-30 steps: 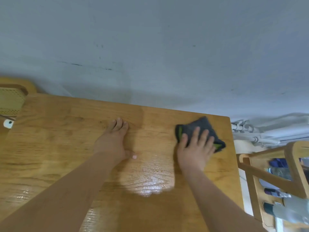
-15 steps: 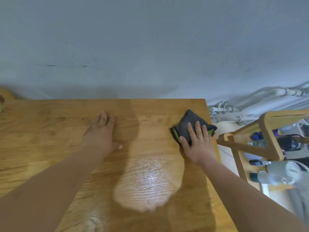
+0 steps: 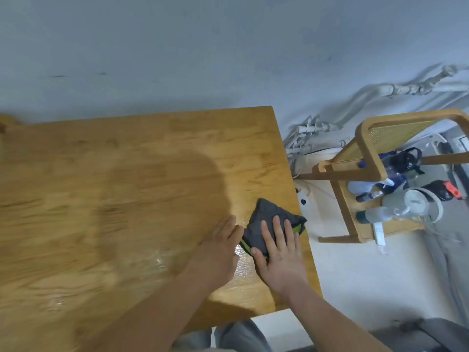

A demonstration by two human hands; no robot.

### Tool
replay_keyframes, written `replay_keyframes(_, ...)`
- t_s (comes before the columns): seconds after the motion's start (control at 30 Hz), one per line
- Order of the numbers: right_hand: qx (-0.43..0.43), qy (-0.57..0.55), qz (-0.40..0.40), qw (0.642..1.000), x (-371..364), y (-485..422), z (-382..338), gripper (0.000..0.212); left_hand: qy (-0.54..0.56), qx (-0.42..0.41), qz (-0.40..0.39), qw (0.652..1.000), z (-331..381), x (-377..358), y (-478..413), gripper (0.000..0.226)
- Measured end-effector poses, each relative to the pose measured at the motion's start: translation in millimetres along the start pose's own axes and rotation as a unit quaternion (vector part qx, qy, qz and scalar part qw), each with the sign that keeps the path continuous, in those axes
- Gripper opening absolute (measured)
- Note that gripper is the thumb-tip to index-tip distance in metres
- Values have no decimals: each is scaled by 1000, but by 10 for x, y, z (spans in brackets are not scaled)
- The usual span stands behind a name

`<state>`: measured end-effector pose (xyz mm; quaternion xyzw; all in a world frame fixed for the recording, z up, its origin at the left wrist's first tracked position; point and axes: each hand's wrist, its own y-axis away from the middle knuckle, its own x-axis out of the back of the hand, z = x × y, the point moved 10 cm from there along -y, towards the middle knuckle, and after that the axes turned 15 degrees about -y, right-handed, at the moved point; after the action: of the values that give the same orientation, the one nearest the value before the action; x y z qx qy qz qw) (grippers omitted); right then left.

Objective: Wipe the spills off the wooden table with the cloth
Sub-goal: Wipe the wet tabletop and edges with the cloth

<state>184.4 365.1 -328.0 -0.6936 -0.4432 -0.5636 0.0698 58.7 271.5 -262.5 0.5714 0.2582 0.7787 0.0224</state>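
A folded dark grey cloth with a green edge lies on the wooden table, close to its right edge. My right hand presses flat on the cloth, fingers spread over its near half. My left hand rests flat on the table just left of the cloth, its fingertips touching the cloth's edge. A shiny wet patch glistens on the wood between and below my hands, and more wet streaks show further left.
The table's right edge and near right corner are close to my hands. Right of the table stands a wooden chair holding spray bottles and other items. White pipes run along the grey wall behind.
The cloth and my right hand have slid toward me along the right edge. My left hand has moved right to meet the cloth. The view has swung right and down.
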Motion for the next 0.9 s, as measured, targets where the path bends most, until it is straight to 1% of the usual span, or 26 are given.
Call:
replay_keyframes(0.13,-1,17,-13,1000,-213,589,348,73,25,18,-22,999,320,-271,254,62)
replay_keyframes(0.27,-7,4,-34,999,-287,932,497,71,13,37,-40,998,461,-388,439,63)
replay_keyframes(0.37,-23,-16,-41,999,-344,1058,469,69,-2,49,-56,997,398,-497,574,65)
replay_keyframes(0.47,-71,-48,-28,996,-397,989,333,72,-4,68,-61,996,186,-541,653,66)
replay_keyframes(0.53,-103,-66,-39,992,-430,901,111,81,-10,77,-49,996,0,-501,694,67)
replay_keyframes(0.57,-106,-64,-51,991,-473,852,-39,83,-9,81,-43,996,-105,-470,717,67)
replay_keyframes(0.73,-76,-70,-88,991,-623,394,-1061,71,4,94,-26,995,-889,-301,839,67)
replay_keyframes(0.9,-49,-42,-102,993,-748,-208,-2015,73,9,108,-19,994,-1946,-159,956,67)
